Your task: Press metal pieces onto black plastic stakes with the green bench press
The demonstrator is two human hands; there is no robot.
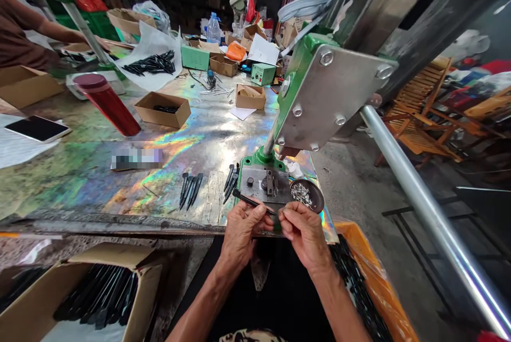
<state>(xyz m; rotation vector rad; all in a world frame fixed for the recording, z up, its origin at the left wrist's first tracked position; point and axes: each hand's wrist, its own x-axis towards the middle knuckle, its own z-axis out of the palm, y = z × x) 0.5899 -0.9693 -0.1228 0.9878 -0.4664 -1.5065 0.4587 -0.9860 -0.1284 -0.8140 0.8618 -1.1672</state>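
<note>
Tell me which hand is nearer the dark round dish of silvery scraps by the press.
Right. The right hand is just in front of the dish, close below it in view. The left hand is farther off to the dish's left, holding a black pin.

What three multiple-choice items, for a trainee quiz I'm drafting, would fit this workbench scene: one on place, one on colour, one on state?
1. Where is the round dark dish of silvery bits?
A) In the cardboard box on the floor
B) Right of the press's steel base plate
C) On the tablet

2. What colour is the press frame?
A) Red
B) Blue
C) Green

3. What is the left hand doing?
A) Holding a black spike
B) Resting flat on the bench
C) Gripping a bottle

Answers: 1 B, the dish sits just right of the plate; 2 C, the frame is painted green; 3 A, the spike is pinched in that hand.
</note>
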